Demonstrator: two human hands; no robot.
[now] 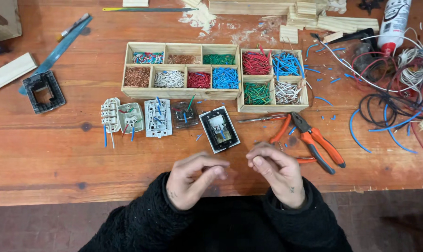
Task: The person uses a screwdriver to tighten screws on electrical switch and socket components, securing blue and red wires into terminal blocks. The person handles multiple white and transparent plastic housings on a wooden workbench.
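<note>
My left hand (195,179) and my right hand (277,171) hover close together over the front edge of the wooden workbench (57,154). On both hands the fingertips are pinched shut, and I see nothing between them. Just beyond my hands lies a black-framed switch module (219,129) with its back up. To its left sits a row of white switch and socket parts (157,117) with short coloured wires in them. Orange-handled pliers (316,140) lie right of my right hand.
Two wooden compartment trays (181,93) (272,108) hold sorted red, blue, green, white and copper wire pieces. A tangle of cables (398,88) and a white bottle (393,23) sit at the right. A black frame (43,91) lies at the left. Wood offcuts (309,16) line the back.
</note>
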